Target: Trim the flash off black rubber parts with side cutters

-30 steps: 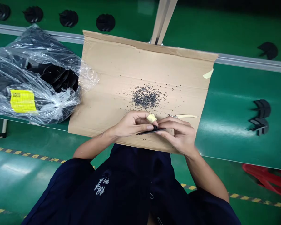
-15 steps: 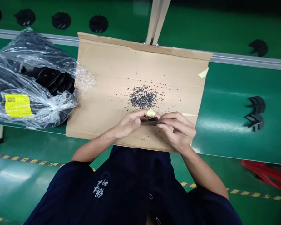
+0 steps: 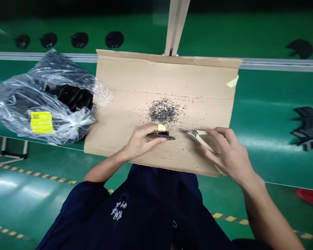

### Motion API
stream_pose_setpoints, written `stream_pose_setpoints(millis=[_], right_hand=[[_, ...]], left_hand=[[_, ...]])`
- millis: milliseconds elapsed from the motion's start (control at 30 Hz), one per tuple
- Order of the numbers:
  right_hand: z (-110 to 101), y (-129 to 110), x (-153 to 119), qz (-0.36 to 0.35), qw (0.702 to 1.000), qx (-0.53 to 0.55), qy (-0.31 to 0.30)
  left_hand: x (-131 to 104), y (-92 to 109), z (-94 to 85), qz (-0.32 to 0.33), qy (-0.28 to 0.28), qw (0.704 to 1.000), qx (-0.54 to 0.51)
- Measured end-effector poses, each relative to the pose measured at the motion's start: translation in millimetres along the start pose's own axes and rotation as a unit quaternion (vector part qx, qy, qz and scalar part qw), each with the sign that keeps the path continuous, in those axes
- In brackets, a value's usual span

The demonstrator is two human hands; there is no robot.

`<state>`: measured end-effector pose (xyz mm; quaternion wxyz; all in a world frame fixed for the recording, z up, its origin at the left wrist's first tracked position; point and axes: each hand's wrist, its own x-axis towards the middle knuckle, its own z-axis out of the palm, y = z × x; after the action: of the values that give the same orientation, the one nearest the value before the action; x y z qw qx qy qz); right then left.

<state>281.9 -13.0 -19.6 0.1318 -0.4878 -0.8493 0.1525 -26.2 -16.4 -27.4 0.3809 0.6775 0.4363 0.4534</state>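
My left hand [image 3: 142, 140] pinches a thin black plastic part [image 3: 165, 135] between thumb and fingers, just in front of a heap of small black bits [image 3: 163, 111]. Yellow tape is wrapped round one of its fingertips. To the right, my right hand [image 3: 231, 152] has its fingers round the cream handles of a pair of cutting pliers [image 3: 201, 138]. The metal jaws point left toward the black part and are apart from it. Beneath both hands lies a cardboard sheet [image 3: 127, 74] with more bits scattered over it.
On the left, a clear plastic bag [image 3: 18, 86] with a yellow label holds many black parts. Two black parts [image 3: 306, 118] lie on the green table at right. Beyond the metal rail [image 3: 276, 65], several black discs [image 3: 79, 40] stand in a row, with another part [image 3: 301, 48] at far right.
My right hand has let go of the black part, moved right and taken hold of the cutting pliers. My left hand keeps the part. The view has shifted slightly.
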Motion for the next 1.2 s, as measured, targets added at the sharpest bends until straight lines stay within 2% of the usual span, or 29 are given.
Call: stream_pose_setpoints(millis=[100,200,467,700,800,867,933,1100,1200], right_hand=[[-12,-20,13,-0.037,0.993,0.108,0.011],[-18,-36,23,-0.063,0.987,0.151,-0.002],[-12,-42,32,-0.165,0.984,0.063,0.032],[-15,-41,34,-0.194,0.98,-0.023,0.044],[-11,-39,34,-0.192,0.98,0.007,0.046],[-7,-36,35,-0.173,0.983,0.055,0.04],[-4,-33,37,-0.148,0.986,0.052,0.049],[-6,-31,39,-0.145,0.987,-0.047,0.056],[-10,-28,37,-0.104,0.994,-0.011,0.034]], left_hand=[[6,5,2.2,0.046,-0.014,0.999,0.008],[7,10,1.6,0.063,-0.02,0.998,0.003],[4,11,-1.5,0.055,-0.029,0.998,-0.019],[2,7,1.7,0.05,-0.032,0.997,-0.045],[2,9,2.4,0.027,-0.029,0.998,-0.054],[3,11,1.5,0.002,-0.032,0.998,-0.052],[4,12,0.1,0.0,-0.041,0.999,-0.033],[9,2,-1.6,0.1,-0.086,0.984,0.119],[10,-5,-3.2,0.123,-0.048,0.974,0.183]])
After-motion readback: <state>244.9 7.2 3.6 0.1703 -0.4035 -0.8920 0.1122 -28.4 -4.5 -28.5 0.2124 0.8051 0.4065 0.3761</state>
